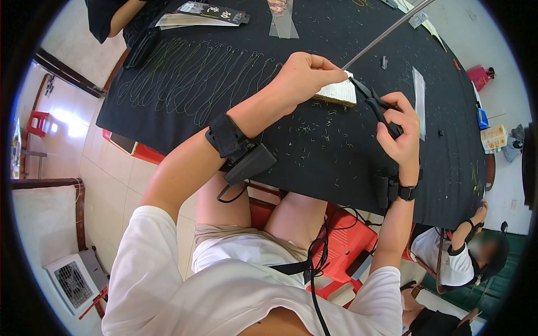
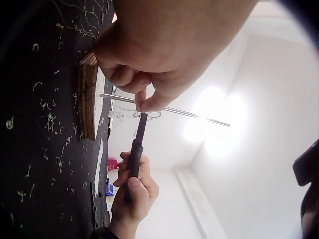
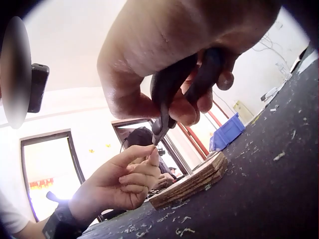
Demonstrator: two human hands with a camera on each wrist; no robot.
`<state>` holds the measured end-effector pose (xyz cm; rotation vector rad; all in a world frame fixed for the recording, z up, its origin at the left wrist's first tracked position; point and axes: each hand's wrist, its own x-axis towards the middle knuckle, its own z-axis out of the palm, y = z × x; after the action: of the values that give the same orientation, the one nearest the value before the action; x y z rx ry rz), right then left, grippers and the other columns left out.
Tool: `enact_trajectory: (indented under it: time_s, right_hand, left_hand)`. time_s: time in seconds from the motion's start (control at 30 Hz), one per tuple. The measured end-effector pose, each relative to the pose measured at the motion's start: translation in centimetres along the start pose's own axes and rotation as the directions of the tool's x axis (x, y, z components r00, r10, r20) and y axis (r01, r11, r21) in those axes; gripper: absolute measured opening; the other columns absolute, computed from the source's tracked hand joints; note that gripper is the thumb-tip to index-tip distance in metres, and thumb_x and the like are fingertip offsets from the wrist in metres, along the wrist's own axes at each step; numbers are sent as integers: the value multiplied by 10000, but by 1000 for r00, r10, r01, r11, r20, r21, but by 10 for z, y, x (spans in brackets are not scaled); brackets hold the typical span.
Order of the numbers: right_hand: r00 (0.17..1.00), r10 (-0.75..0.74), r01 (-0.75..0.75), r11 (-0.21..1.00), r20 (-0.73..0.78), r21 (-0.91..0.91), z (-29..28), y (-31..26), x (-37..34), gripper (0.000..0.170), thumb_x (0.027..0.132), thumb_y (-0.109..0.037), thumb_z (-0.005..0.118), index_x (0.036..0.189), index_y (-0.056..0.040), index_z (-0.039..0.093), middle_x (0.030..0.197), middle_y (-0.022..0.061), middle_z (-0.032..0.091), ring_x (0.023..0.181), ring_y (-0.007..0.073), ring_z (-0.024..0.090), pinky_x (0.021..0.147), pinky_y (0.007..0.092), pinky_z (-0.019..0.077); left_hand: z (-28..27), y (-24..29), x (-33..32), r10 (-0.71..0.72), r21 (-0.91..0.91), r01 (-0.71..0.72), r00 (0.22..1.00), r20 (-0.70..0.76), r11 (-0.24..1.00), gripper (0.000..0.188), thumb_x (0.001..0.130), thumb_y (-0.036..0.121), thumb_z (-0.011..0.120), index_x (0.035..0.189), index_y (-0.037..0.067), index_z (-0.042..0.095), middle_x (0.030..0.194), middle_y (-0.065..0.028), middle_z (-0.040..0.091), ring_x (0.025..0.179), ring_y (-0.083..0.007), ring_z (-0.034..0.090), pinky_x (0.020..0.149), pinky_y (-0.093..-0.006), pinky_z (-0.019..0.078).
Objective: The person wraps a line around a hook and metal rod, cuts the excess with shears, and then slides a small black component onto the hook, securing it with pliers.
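My left hand (image 1: 305,78) reaches over a small block (image 1: 338,95) with a white top and brown layered sides. Its thumb and index finger pinch the end of a thin line beside a slim metal rod (image 1: 386,35), which rises at a slant from the block. A small loop of that line (image 2: 155,117) shows near the fingertips in the left wrist view. My right hand (image 1: 406,130) holds black-handled scissors (image 1: 376,105), fingers curled round the handles. The scissor tips are right at the left fingertips.
Rows of looped thin lines (image 1: 196,73) lie on the black tablecloth (image 1: 314,162) at the left, with small clippings scattered near the block. Farther back are a black-and-white package (image 1: 213,14) and a clear strip (image 1: 284,25). At the right lies a white strip (image 1: 419,103); another person (image 1: 448,257) sits beyond.
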<state>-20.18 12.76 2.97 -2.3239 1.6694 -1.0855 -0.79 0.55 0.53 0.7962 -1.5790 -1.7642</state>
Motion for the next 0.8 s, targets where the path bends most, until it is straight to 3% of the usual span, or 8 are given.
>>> enact_trajectory:
  time_s: [0.27,0.43,0.77,0.8]
  right_hand:
    - [998,57,-57,990,6,130,-2,-1,-1,150,610,-56,579,607,15,447,843,117,524,694,197,511,623,282,397]
    - [992,126,-130,958,32,255,-2,4,-5,164,644,-96,571,604,17,460,845,113,523,690,170,488,608,273,377]
    - [992,123,-127,932,34,338,0,10,-5,183,665,-140,557,567,-1,488,839,103,535,697,150,479,593,262,360]
    - [991,126,-131,926,38,354,0,10,-5,182,666,-140,554,559,-4,498,837,103,541,696,146,483,590,258,362]
  left_hand:
    - [1,3,-1,21,-1,-21,1000,11,1000,300,774,235,677,939,-15,657,644,-30,553,490,-41,342,450,-185,226]
    - [1,4,-1,-24,-136,34,997,79,990,300,795,220,661,969,-24,645,651,-20,555,467,-20,326,436,-164,224]
    - [0,6,0,46,-44,-43,996,72,998,296,792,219,664,964,-22,646,672,-25,558,514,-37,372,458,-179,257]
    - [-1,9,-3,42,-28,-39,996,83,999,297,793,219,665,962,-24,644,695,-36,572,545,-46,418,480,-180,299]
